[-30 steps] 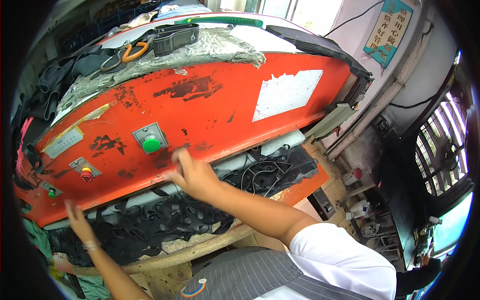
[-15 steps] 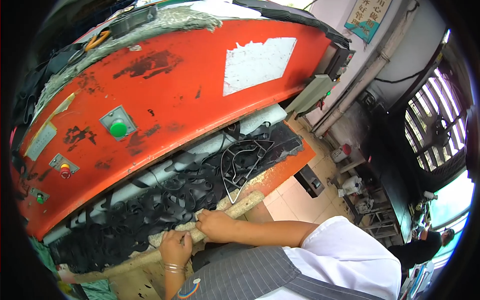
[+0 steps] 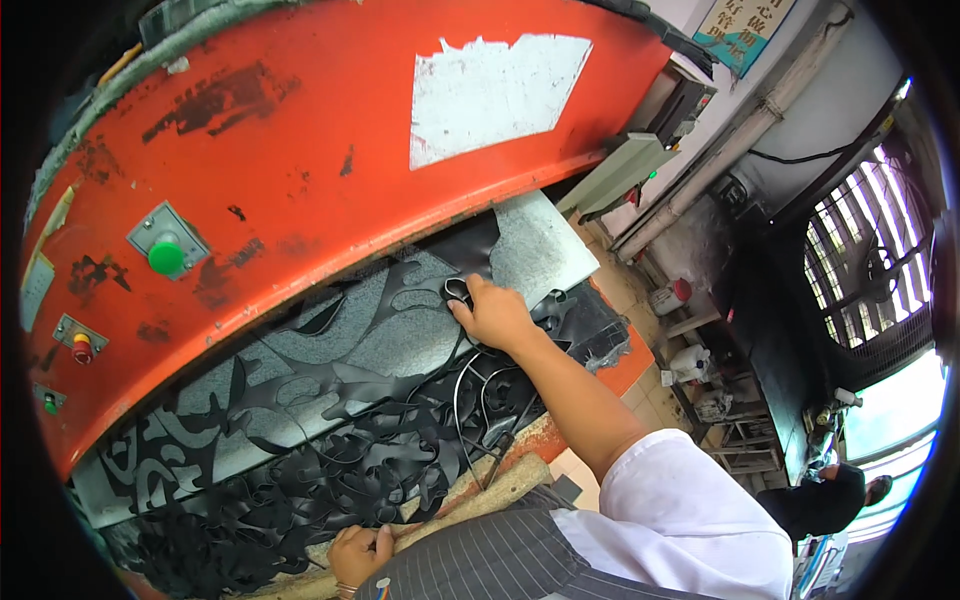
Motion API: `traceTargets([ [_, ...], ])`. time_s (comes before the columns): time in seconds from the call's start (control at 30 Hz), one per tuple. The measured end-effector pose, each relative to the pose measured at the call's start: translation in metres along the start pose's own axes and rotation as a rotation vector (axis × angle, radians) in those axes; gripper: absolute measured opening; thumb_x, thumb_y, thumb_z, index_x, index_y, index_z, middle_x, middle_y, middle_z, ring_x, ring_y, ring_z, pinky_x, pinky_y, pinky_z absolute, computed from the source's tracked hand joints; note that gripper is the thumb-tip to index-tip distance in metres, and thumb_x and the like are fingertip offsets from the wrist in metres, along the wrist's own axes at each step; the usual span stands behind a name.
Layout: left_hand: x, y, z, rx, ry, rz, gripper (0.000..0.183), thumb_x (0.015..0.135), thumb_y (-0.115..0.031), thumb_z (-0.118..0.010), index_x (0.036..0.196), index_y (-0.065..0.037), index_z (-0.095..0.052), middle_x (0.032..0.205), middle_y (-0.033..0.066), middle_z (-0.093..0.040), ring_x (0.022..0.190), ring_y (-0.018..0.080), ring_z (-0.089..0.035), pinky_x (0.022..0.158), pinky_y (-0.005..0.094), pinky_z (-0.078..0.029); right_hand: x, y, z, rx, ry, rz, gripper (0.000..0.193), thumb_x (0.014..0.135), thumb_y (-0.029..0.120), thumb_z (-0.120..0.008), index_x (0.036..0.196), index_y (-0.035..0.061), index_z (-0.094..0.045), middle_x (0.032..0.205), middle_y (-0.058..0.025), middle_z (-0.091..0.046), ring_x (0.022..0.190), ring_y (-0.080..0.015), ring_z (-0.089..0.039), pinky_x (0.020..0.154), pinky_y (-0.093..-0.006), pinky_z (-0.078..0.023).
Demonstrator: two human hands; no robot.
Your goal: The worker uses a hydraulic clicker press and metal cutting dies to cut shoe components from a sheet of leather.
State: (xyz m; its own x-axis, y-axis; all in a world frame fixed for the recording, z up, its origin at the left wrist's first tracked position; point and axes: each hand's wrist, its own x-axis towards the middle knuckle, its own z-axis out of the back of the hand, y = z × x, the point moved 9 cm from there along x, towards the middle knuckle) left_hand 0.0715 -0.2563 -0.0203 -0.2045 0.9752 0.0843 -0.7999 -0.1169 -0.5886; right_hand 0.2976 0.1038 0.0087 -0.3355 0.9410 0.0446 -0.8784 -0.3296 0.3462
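My right hand (image 3: 492, 315) reaches over a speckled grey board (image 3: 535, 235) and pinches the edge of a black sheet scrap (image 3: 456, 290). This scrap is part of a web of black offcuts with cut-out holes, lying across the board. Just below the right forearm, a thin metal cutting die (image 3: 460, 400) stands on a heap of black scraps (image 3: 400, 465). At the near side, my left hand (image 3: 360, 555) curls over the tan padded rail (image 3: 500, 490); part of its fingers is hidden.
A red-orange press (image 3: 330, 150) overhangs the board's far side, with a green button (image 3: 166, 257) and a red knob (image 3: 82, 348). A grey control box (image 3: 625, 175) sits at its right end. Farther right are a dark workbench (image 3: 750, 370) and a person in black (image 3: 825, 500).
The grey board now shows much wider from beneath the press, with black offcuts on it. My right hand has left the rail and reached forward onto them. My left hand stays at the rail.
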Motion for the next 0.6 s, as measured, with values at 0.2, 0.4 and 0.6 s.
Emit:
traceTargets([
  [0.2, 0.019, -0.035, 0.026, -0.071, 0.112, 0.124, 0.025, 0.085, -0.02, -0.064, 0.07, 0.001, -0.064, 0.066, 0.0188, -0.057, 0.06, 0.0344, -0.055, 0.057, 0.043, -0.043, 0.006, 0.005, 0.004, 0.102, 0.064, 0.069, 0.04, 0.084, 0.036, -0.061, 0.097, -0.0007, -0.051, 0.08, -0.0222, -0.066, 0.078, -0.0411, -0.064, 0.073, -0.0494, -0.05],
  [0.4, 0.017, -0.037, 0.031, -0.132, 0.058, 0.174, 0.028, 0.084, -0.02, -0.066, 0.065, 0.0, -0.061, 0.062, 0.0191, -0.055, 0.059, 0.0341, -0.054, 0.056, 0.0438, -0.041, 0.005, -0.012, 0.007, 0.046, -0.047, 0.071, 0.039, 0.083, 0.035, -0.063, 0.098, -0.0005, -0.058, 0.081, -0.021, -0.066, 0.077, -0.036, -0.066, 0.071, -0.0446, -0.05],
  [0.6, 0.0, -0.014, 0.016, -0.066, -0.053, 0.107, 0.023, 0.071, -0.017, -0.072, 0.054, -0.008, -0.058, 0.055, 0.0071, -0.051, 0.053, 0.028, -0.051, 0.049, 0.0393, -0.039, 0.014, -0.102, 0.046, 0.572, -0.074, -0.138, 0.038, 0.088, 0.03, -0.06, 0.111, -0.0006, -0.06, 0.084, -0.0129, -0.067, 0.075, -0.0214, -0.064, 0.07, -0.0348, -0.05],
])
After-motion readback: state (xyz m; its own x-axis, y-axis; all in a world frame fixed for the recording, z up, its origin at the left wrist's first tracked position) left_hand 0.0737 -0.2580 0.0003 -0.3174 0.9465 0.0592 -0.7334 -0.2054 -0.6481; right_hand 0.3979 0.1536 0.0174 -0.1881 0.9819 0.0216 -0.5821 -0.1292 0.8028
